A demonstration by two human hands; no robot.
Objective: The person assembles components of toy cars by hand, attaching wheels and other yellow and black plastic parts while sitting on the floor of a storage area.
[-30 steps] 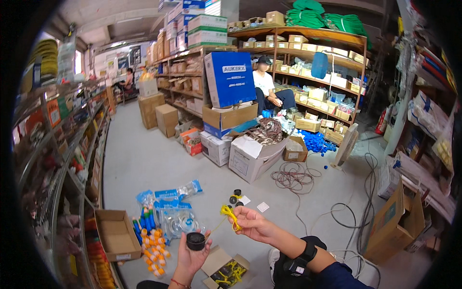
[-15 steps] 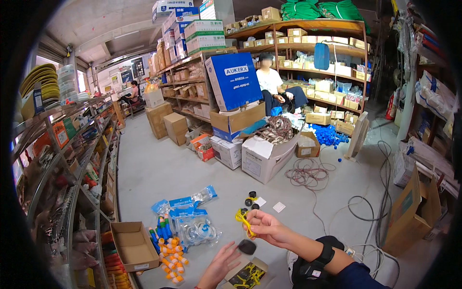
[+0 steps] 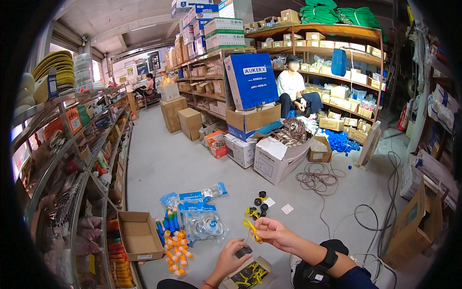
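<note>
My left hand point(image 3: 232, 259) holds a small black round part point(image 3: 243, 251) above a small cardboard box point(image 3: 250, 276) filled with black and yellow pieces. My right hand point(image 3: 272, 232) pinches a thin yellow strap point(image 3: 251, 228) just above and to the right of the black part. A dark watch sits on my right wrist point(image 3: 329, 259). On the floor just beyond my hands lie a few more black round parts with yellow straps point(image 3: 257, 205) and two small white tags point(image 3: 287, 209).
Clear bags of rings point(image 3: 206, 222), blue and orange tubes point(image 3: 172, 240) and an open cardboard box point(image 3: 140, 234) lie on the floor at left. Metal shelving point(image 3: 72, 159) runs along the left. Stacked boxes point(image 3: 250, 115), cable coils point(image 3: 317, 178), a fan point(image 3: 368, 144) and a seated person point(image 3: 294, 89) are ahead.
The view has tilted and come closer to the floor. My left hand has brought the black part up beside my right hand, which keeps hold of the yellow strap.
</note>
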